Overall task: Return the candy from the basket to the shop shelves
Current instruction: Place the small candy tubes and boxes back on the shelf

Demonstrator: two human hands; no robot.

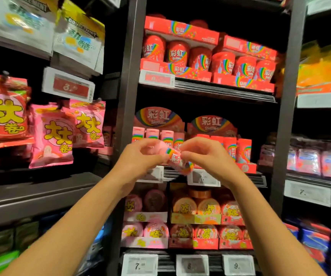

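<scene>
I see the middle shelf (238,177) stocked with matching packs; the basket is out of view, so remaining stock is unknown. My left hand (140,156) and right hand (206,154) pinch 1 pink candy pack (175,158) before its front edge, not yet placed.

- dark upright post (128,80) splits the display down the middle
- left of the post: white hanging bags (77,38) up top, pink hanging bags (54,136) lower, a red price tag (69,86) between them
- right of the post: red tubs (177,53) up high, round tins (184,205) lower
- white price tag (139,264) near the post's foot
</scene>
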